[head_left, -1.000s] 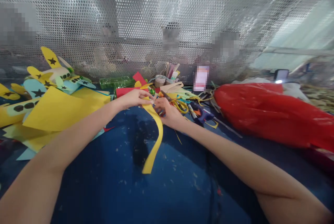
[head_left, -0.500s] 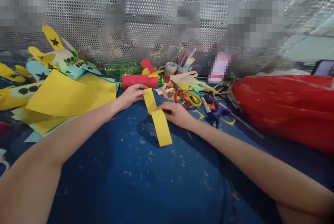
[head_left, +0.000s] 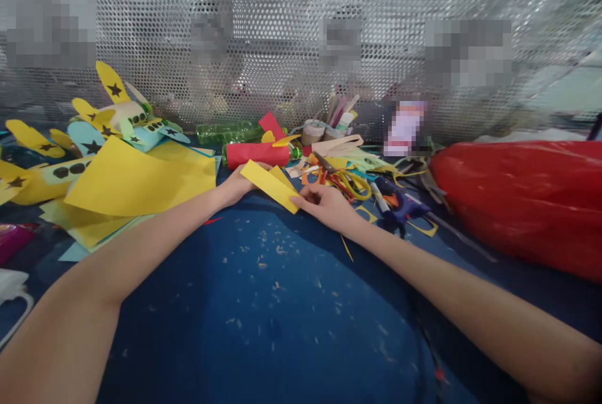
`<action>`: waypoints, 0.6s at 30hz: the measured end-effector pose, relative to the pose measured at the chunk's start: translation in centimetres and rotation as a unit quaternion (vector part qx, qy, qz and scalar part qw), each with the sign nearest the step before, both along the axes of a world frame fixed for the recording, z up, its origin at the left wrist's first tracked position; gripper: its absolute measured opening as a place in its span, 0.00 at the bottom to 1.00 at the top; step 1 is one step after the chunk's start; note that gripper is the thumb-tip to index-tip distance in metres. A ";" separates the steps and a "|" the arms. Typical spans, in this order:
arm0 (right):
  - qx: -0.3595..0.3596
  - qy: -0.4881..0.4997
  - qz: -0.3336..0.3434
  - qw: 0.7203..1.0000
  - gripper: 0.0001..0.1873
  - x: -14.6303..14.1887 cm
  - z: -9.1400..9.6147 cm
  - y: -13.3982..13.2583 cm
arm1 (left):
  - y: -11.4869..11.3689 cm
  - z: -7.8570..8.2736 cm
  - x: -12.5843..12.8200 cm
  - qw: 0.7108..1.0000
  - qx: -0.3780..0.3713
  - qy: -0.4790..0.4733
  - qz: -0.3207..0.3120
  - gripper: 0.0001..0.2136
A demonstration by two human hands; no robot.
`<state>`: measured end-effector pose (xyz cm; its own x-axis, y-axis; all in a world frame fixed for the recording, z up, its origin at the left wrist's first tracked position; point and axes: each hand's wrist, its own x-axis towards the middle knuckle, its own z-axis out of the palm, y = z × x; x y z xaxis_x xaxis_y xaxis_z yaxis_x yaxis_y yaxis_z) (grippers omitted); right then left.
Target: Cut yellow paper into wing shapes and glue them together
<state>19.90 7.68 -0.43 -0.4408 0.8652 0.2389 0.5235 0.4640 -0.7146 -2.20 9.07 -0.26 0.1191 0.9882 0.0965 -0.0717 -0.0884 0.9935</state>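
Observation:
A folded strip of yellow paper (head_left: pixel 269 184) is stretched between my two hands above the blue table (head_left: pixel 263 329). My left hand (head_left: pixel 241 183) grips its far end from behind, with most of the fingers hidden by the paper. On the near right corner, my right hand (head_left: pixel 324 202) pinches the strip between thumb and curled fingers. Just beyond the strip lies a bottle wrapped in red paper (head_left: pixel 256 154), its green neck to the right. Scissors with yellow handles (head_left: pixel 356 186) rest among paper scraps beyond my right hand.
Yellow paper sheets (head_left: pixel 141 178) and paper-covered bottle planes (head_left: pixel 61 172) fill the left. A blue glue gun (head_left: pixel 404 200) lies to the right, near a large red plastic bag (head_left: pixel 522 197). Behind stand a phone (head_left: pixel 403 128) and a green bottle (head_left: pixel 230 132).
The yellow strip's lower part, which hung down toward me, is now folded up across the upper part. My right hand has moved to pinch its corner. The view has shifted slightly.

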 end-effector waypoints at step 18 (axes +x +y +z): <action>-0.035 0.099 -0.024 0.994 0.09 0.2 -0.8 1.0 | 0.7 -0.1 0.0 0.995 -0.030 -0.091 0.002 0.13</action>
<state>20.07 8.64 -1.23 -0.3493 0.9017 0.2549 0.3888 0.3869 -0.8361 -2.18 9.79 -0.38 0.1006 0.9933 0.0570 -0.2515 -0.0301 0.9674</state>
